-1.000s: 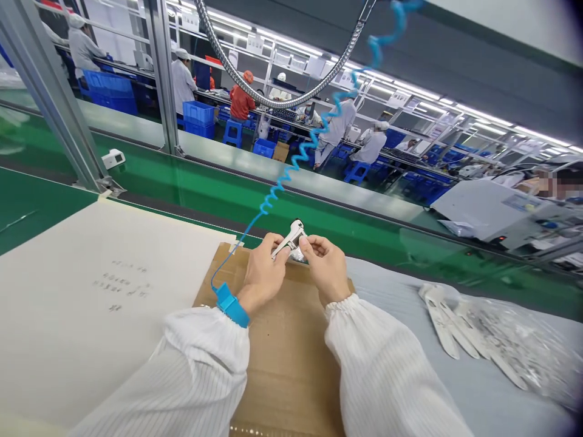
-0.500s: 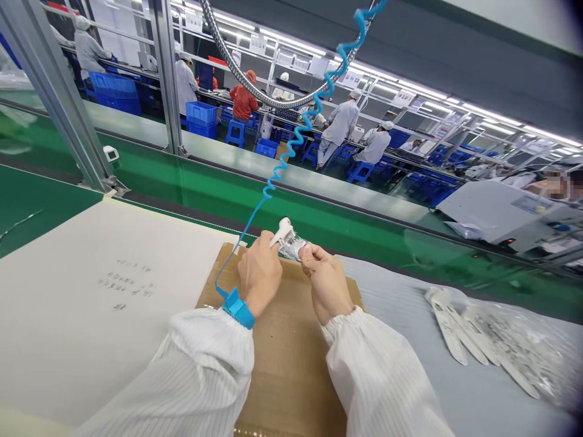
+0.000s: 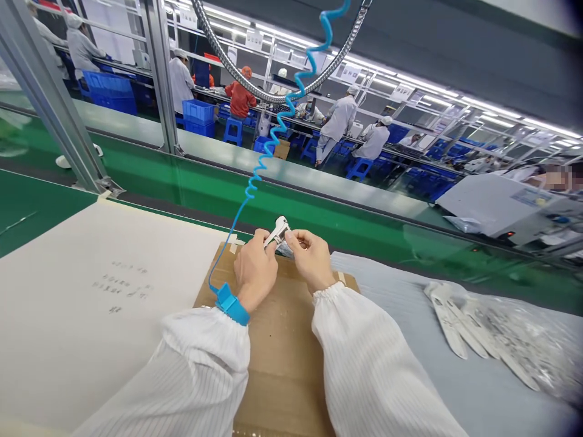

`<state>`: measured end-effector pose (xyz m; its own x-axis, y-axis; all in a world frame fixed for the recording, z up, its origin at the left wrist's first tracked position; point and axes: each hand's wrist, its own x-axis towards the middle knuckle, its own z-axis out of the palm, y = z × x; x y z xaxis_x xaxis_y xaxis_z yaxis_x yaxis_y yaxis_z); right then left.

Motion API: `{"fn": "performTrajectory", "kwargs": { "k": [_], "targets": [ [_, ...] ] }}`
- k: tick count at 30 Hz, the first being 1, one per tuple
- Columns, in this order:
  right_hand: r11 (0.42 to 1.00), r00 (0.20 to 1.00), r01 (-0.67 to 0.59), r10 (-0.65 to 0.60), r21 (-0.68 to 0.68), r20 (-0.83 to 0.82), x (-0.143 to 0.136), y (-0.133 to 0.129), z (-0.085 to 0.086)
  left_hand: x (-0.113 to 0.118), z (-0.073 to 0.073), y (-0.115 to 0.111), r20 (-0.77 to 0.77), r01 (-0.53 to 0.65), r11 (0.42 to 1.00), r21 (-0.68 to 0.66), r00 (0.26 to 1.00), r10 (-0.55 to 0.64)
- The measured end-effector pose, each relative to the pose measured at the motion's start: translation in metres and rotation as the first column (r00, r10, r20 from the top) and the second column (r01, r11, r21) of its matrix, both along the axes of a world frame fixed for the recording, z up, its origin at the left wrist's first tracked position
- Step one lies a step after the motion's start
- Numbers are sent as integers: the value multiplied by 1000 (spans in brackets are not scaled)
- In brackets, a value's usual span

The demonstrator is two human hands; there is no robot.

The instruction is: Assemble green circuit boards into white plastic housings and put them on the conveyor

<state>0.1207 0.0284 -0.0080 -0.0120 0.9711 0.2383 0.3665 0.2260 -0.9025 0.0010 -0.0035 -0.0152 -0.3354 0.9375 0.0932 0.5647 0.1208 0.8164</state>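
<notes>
My left hand (image 3: 257, 265) is closed around a small white plastic part (image 3: 279, 227) with a rounded, dark-tipped end; its exact kind is unclear. Thumb and fingers of my right hand (image 3: 312, 258) pinch at the part's right side, where a dark area shows. A bit of shiny clear film (image 3: 285, 249) lies below the part, between the hands, mostly hidden. A blue wrist strap (image 3: 232, 304) circles my left wrist, its coiled blue cord (image 3: 269, 145) running upward. Both hands are above the far end of a brown cardboard sheet (image 3: 285, 352).
Right of the cardboard, white flat plastic pieces (image 3: 449, 321) lie by a clear bag (image 3: 523, 340) of similar parts. A white sheet with handwriting (image 3: 68, 303) covers the left. Beyond runs a green conveyor belt (image 3: 218, 182), with a metal post (image 3: 159, 79) at its edge.
My right hand has moved left, closer to the white part, and its fingers now press against it. The shiny film, stretched between the hands earlier, is now mostly hidden beneath the part.
</notes>
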Motion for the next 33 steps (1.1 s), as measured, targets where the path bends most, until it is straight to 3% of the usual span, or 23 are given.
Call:
{"fn": "performTrajectory", "kwargs": {
  "k": [4, 8, 12, 17, 21, 24, 27, 33],
  "targets": [
    [995, 995, -95, 95, 17, -38, 0, -4, 6, -6, 2, 4, -57, -110, 991, -79, 993, 106],
    [997, 999, 21, -18, -69, 41, 2, 6, 0, -5, 3, 3, -29, -73, 997, -38, 997, 72],
    [997, 991, 65, -59, -45, 122, 0, 12, -9, 1, 3, -2, -43, 4, 1000, 17, 999, -3],
    [1000, 1000, -14, 15, -23, 21, 1, 4, -10, 3, 0, -3, -120, 16, 1000, 12, 993, -14],
    [999, 999, -48, 47, -11, -7, 12, -1, -2, -5, 0, 1, -172, -90, 996, -26, 981, 84],
    [996, 967, 91, -84, -19, 241, 31, 11, -4, -13, 1, 5, -115, -157, 985, -67, 982, 148],
    [976, 853, 212, -163, -43, 496, 50, 28, -16, -16, 3, 5, -54, -146, 988, -57, 988, 143],
    [976, 736, 214, -190, 43, 649, 93, 18, -23, -13, 6, 1, -4, -147, 989, -27, 989, 147]
  ]
}}
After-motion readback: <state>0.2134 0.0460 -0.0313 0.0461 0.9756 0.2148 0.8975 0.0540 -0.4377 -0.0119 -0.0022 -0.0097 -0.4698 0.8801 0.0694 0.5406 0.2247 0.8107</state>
